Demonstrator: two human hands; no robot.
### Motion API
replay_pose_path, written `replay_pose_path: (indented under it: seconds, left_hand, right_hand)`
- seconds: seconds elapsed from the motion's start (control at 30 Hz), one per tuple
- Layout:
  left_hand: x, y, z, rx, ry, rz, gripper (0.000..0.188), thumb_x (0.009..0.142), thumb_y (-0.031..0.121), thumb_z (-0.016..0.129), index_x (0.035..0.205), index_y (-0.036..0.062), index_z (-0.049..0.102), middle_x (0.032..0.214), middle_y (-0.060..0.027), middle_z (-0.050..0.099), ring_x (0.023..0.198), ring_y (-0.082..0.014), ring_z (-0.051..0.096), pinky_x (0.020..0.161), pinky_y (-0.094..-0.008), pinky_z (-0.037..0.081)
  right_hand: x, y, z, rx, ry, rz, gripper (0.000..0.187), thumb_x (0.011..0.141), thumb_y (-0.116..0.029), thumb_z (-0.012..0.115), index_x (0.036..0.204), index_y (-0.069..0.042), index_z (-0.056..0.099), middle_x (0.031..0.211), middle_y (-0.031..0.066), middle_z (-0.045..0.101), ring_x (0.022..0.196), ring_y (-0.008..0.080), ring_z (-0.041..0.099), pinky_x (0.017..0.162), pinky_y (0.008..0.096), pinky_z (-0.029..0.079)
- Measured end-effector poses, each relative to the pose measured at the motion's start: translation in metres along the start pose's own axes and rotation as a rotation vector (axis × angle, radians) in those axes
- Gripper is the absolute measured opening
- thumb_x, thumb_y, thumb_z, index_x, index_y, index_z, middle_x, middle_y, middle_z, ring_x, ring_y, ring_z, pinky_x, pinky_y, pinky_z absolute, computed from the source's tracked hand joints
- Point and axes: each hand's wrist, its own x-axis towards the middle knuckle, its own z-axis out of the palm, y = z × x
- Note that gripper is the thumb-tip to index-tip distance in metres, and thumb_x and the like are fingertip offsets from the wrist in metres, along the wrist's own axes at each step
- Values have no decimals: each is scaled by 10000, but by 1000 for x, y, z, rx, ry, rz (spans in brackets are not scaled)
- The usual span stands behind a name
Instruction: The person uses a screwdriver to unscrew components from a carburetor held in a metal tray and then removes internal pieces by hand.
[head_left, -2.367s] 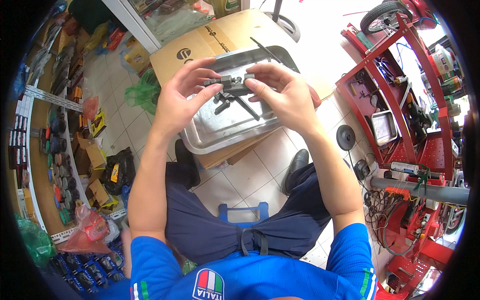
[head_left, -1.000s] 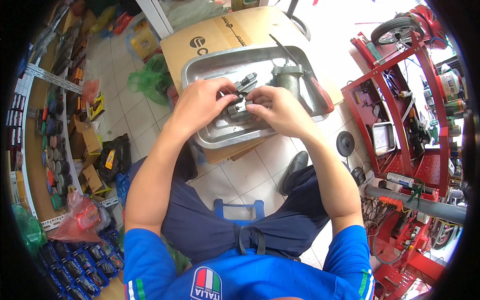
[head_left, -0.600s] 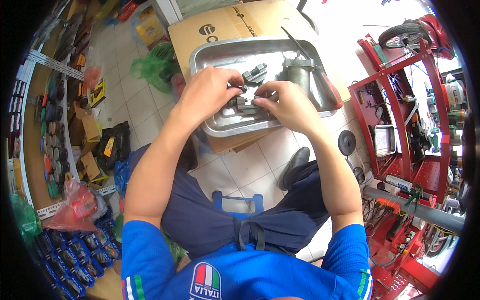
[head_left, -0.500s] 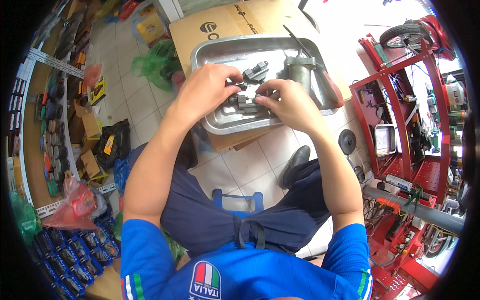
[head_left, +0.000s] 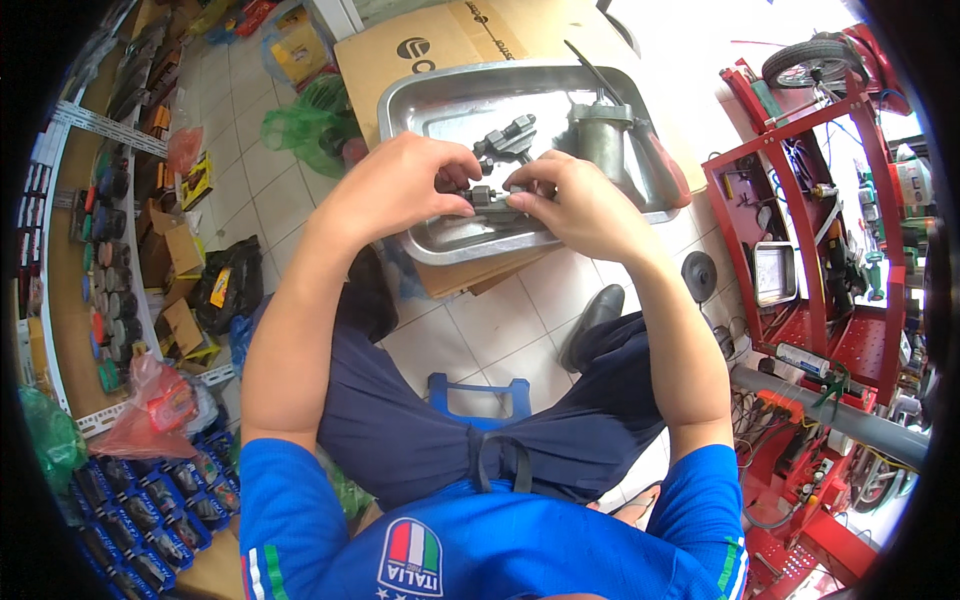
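Note:
A dark metal part with a block-like middle [head_left: 483, 195] is between my hands, low over a shallow metal tray [head_left: 470, 252]. My right hand [head_left: 580, 205] is closed, thumb and fingers pinching its right end; a small pale bit shows at the fingertips. At the part's left end, my left hand [head_left: 400, 190] has thumb and forefinger curved and apart, its other fingers partly hidden. Just beyond lies a second dark metal piece with a ribbed barrel [head_left: 510, 135]. A cylindrical metal motor housing [head_left: 602, 135] stands at the tray's right.
A red-handled tool [head_left: 665, 170] leans along the tray's right side. The tray rests on a cardboard box [head_left: 365, 75]. A red metal rack [head_left: 770, 165] with tools stands to the right, shelves of goods [head_left: 110, 280] to the left. A green plastic bag [head_left: 310, 120] lies beside the box.
My left thumb and forefinger have parted from a pinch, and the hand has shifted slightly left. My right hand keeps its pinch. The view has shifted slightly.

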Motion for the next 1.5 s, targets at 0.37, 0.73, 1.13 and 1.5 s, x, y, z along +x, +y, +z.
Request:
replay_pose_path:
  seconds: [0.37, 0.73, 1.13, 1.5]
  left_hand:
    - [4, 9, -8, -474, 236, 234, 204, 846, -31, 778, 1037, 9, 721, 1121, -44, 669, 1045, -137, 647, 933, -283, 547]
    - [6, 12, 8, -578, 365, 120, 343, 1042, 156, 584, 1365, 63, 519, 1022, -23, 606, 886, -77, 552, 797, -229, 475]
    - [11, 22, 10, -643, 407, -29, 305, 1087, 293, 527, 1306, 93, 597, 779, 34, 550, 632, -36, 463, 602, -201, 437]
    - [9, 6, 1, -620, 360, 224, 563, 880, 56, 793, 1400, 77, 579, 1220, -75, 691, 1059, -135, 655, 938, -286, 531]
  right_hand:
    - [-4, 6, -28, 608, 62, 6, 317, 1042, -221, 619, 1243, 22, 656, 1076, 82, 688, 938, 127, 701, 735, 242, 575]
    - [0, -2, -19, 698, 183, -176, 271, 1022, -123, 637, 1224, 58, 647, 1131, 101, 686, 1000, 150, 675, 857, 318, 642]
    - [-4, -8, -12, 645, 233, -239, 263, 1010, -87, 644, 1232, 55, 634, 1121, 91, 687, 1006, 143, 674, 862, 305, 633]
    - [-3, 1, -20, 696, 269, -185, 257, 1027, -98, 619, 1224, 65, 644, 1126, 105, 678, 1033, 154, 669, 832, 318, 646]
